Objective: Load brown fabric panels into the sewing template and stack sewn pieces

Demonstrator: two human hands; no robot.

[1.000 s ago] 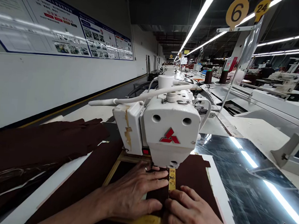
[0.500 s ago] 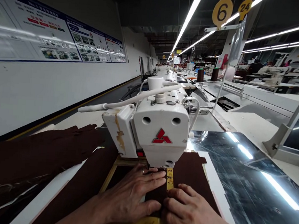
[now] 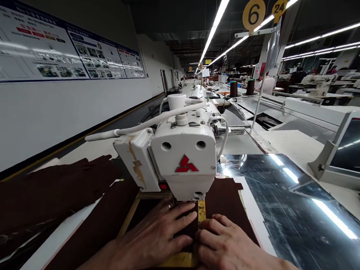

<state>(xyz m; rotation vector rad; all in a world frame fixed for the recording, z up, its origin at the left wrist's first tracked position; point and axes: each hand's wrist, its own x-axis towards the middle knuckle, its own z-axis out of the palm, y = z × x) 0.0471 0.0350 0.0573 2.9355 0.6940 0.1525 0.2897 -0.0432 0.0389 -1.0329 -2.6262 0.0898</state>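
**Q:** Entry one: your hands?

**A:** Your left hand lies open, fingers spread on the brown fabric panel. Your right hand sits just beside it, fingers lightly curved, bearing down near the yellow sewing template. The hands are close but apart, and neither clamps anything.

**Q:** Location of the work?

**A:** The panel lies in the template, directly under the white sewing machine head.

**Q:** Other stock?

**A:** A stack of dark brown fabric pieces lies to your left. A scratched dark glass panel lies to your right.

**Q:** Step in hand, and what's called for?

**A:** It appears you're positioning the panel under the needle. Next, it seems, you need the template squared and your fingertips clear.
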